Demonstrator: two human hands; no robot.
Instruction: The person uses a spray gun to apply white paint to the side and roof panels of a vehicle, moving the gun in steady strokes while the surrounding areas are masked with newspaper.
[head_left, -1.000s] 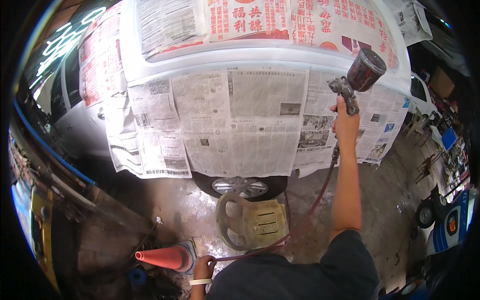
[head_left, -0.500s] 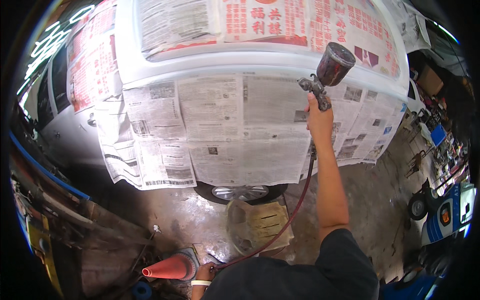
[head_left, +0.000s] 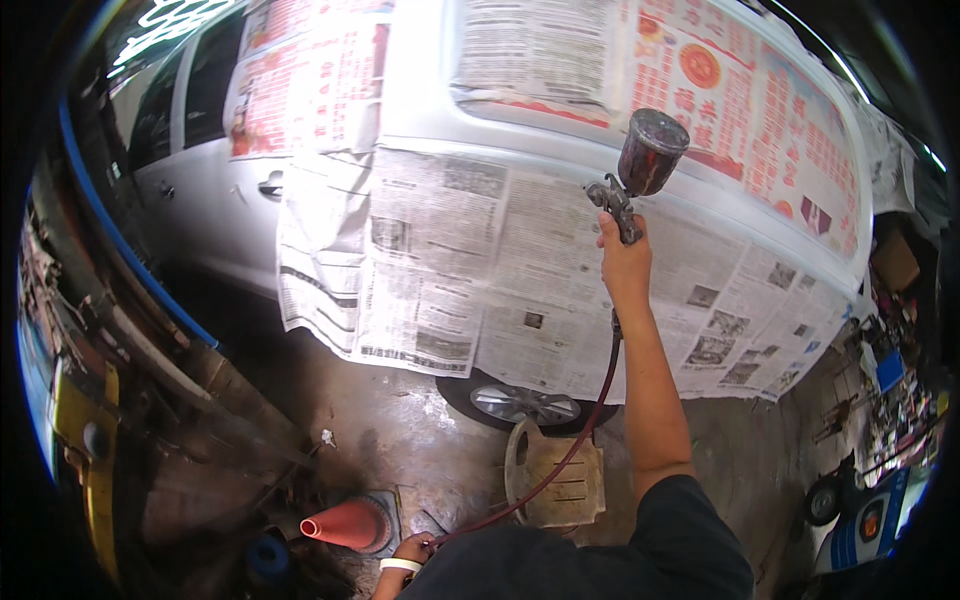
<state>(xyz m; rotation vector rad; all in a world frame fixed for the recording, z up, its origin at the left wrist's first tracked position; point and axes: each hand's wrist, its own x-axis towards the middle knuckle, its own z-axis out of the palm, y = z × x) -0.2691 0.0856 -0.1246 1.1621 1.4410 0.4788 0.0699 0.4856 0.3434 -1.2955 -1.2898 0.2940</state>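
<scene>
Head view: the spray gun (head_left: 625, 190), its dark cup (head_left: 652, 152) on top with contents hidden, is raised against the newspaper-masked car (head_left: 560, 130). Right hand (head_left: 625, 262) fingers are wrapped tight round its grip; left hand (head_left: 412, 550) fingers pinch the red hose (head_left: 560, 460) low down.

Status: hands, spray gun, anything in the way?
Right hand shut on spray gun, aimed at newspaper-masked car. Left hand low, gripping air hose. Path clear.

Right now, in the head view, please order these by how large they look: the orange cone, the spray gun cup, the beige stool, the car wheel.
1. Beige stool
2. Car wheel, partly hidden by newspaper, so unsure
3. Orange cone
4. Spray gun cup, nearer the camera
</scene>
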